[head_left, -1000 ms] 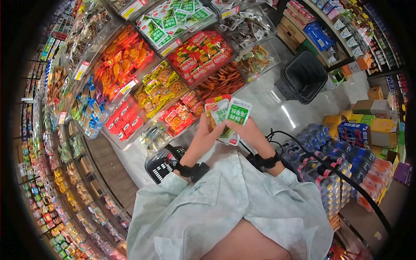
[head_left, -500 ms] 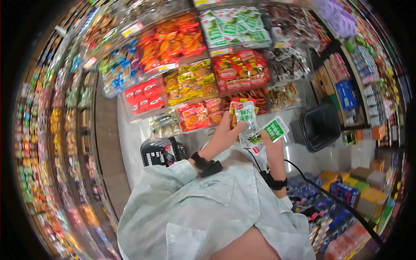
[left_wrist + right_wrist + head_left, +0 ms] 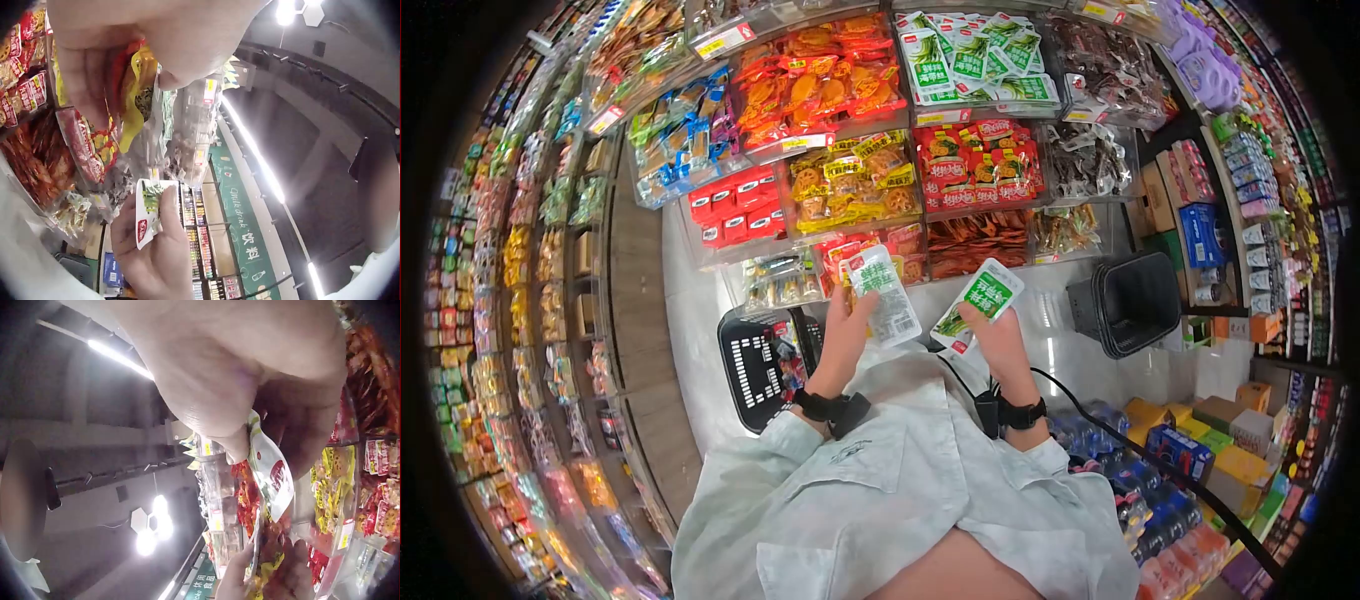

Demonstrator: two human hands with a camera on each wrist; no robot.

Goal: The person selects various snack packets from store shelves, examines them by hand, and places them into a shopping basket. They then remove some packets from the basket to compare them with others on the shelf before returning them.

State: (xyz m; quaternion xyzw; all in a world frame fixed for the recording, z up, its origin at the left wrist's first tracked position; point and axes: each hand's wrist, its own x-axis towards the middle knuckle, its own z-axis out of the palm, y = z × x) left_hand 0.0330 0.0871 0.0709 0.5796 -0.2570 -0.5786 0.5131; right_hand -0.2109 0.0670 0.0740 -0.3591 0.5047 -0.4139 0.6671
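My left hand (image 3: 848, 330) pinches a small white snack packet (image 3: 890, 310) with green lettering, thumb across its front. Behind that packet, the left wrist view shows a yellow packet (image 3: 144, 69) and some red wrapping in the same grip. A short gap to the right, my right hand (image 3: 1003, 350) holds a green-and-white snack packet (image 3: 978, 305) between thumb and fingers, tilted with its printed face up. From the right wrist, this packet's white end (image 3: 275, 478) with a red logo sticks out below the fingers.
Clear bins of bagged snacks rise ahead, among them a bin of matching green-and-white packets (image 3: 970, 60). A black basket (image 3: 750, 385) with goods stands at lower left. Stacked black baskets (image 3: 1135, 305) stand to the right, near bottled drinks (image 3: 1165, 520) and boxes. A black cable (image 3: 1150, 455) crosses at right.
The hands held their packets close together a second ago; they have moved apart, one green-and-white packet in each. The head view has turned, bringing the bins more square on.
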